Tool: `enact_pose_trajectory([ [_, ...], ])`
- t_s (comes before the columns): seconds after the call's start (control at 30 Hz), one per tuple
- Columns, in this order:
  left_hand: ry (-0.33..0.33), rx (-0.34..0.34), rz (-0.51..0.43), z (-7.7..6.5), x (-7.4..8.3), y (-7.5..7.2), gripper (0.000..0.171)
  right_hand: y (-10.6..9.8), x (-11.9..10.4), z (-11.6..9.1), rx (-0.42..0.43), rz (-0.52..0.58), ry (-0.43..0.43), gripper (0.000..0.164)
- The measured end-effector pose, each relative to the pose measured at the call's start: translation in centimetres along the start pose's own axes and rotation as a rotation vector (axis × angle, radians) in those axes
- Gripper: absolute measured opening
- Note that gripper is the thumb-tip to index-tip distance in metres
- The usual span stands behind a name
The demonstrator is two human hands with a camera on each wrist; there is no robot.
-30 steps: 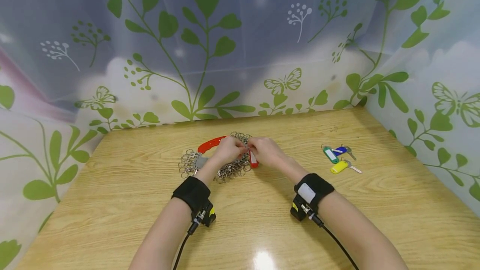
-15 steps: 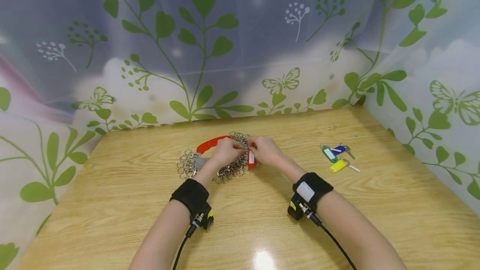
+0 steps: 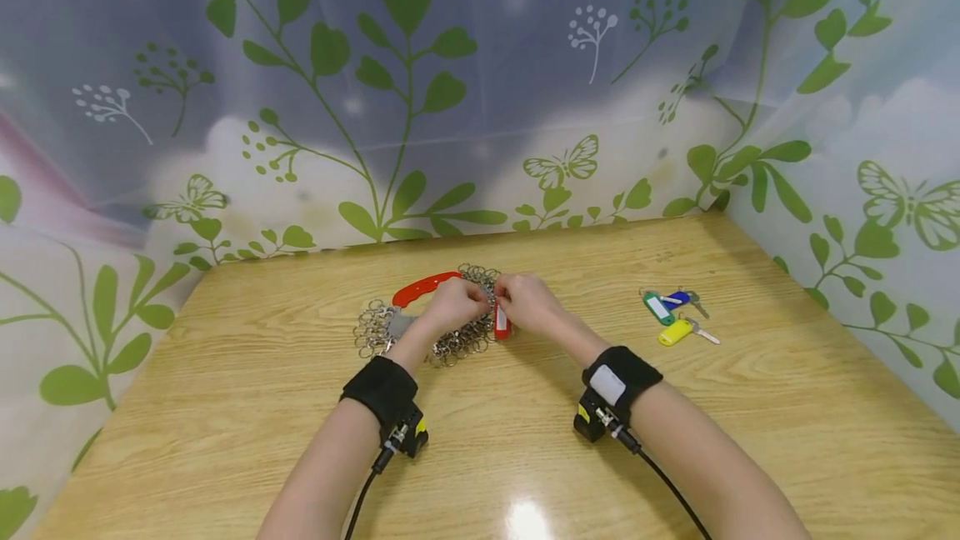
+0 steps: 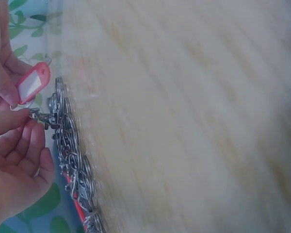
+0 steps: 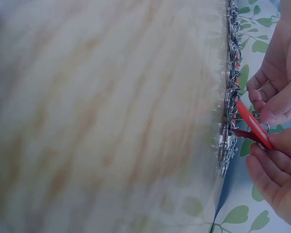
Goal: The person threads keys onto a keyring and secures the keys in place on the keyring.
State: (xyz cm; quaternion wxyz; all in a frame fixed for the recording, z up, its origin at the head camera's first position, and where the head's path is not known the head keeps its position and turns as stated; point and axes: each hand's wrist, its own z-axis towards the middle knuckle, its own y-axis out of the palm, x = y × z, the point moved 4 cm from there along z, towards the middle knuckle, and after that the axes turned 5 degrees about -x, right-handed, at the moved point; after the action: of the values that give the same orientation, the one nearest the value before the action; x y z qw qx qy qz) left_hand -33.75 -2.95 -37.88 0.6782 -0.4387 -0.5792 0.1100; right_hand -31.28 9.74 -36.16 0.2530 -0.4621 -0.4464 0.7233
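A red key tag point(image 3: 502, 323) with a white label hangs below the fingers of my right hand point(image 3: 530, 305), which pinches it at its ring end. In the left wrist view, thumb and finger of my left hand point(image 4: 20, 162) pinch a small metal clasp point(image 4: 41, 116) right beside the tag. That clasp joins a thick bunch of metal rings and clips point(image 3: 461, 344), fixed to a grey holder point(image 3: 401, 323) with a curved red handle point(image 3: 423, 288). My left hand covers part of the holder. Fingertips of both hands nearly meet; whether tag ring and clasp are linked is too small to tell.
To the right on the wooden table point(image 3: 480, 457) lie a green key tag point(image 3: 658, 307), a blue key tag point(image 3: 677, 300) and a yellow key tag point(image 3: 676, 332), with keys beside them. A patterned curtain point(image 3: 465, 90) borders the table's back and sides.
The red key tag has swung from a slight tilt to hanging almost straight down. Both hands stay nearly in place, with only small finger movements.
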Motion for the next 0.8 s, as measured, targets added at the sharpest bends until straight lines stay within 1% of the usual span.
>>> enact_pose_trajectory([
  [0.23, -0.043, 0.026, -0.028, -0.09, 0.11, -0.03, 0.016, 0.25, -0.16, -0.06, 0.001, -0.045, -0.057, 0.01],
  [0.47, -0.048, 0.029, -0.021, -0.08, 0.35, -0.04, 0.023, 0.27, -0.28, -0.02, 0.007, -0.076, -0.098, 0.01],
  [0.57, -0.062, 0.029, -0.029, -0.05, 0.36, -0.03, 0.025, 0.27, -0.27, -0.04, 0.005, -0.081, -0.11, 0.009],
  [0.6, -0.05, 0.035, -0.023, -0.12, 0.48, -0.07, 0.025, 0.27, -0.26, -0.06, 0.005, -0.082, -0.116, 0.008],
  [0.7, -0.058, 0.035, -0.026, -0.12, 0.52, -0.05, 0.027, 0.25, -0.26, -0.13, 0.003, -0.094, -0.144, 0.007],
  [0.8, -0.065, 0.039, -0.022, -0.07, 0.55, -0.03, 0.024, 0.27, -0.31, -0.22, 0.002, -0.124, -0.187, 0.006],
])
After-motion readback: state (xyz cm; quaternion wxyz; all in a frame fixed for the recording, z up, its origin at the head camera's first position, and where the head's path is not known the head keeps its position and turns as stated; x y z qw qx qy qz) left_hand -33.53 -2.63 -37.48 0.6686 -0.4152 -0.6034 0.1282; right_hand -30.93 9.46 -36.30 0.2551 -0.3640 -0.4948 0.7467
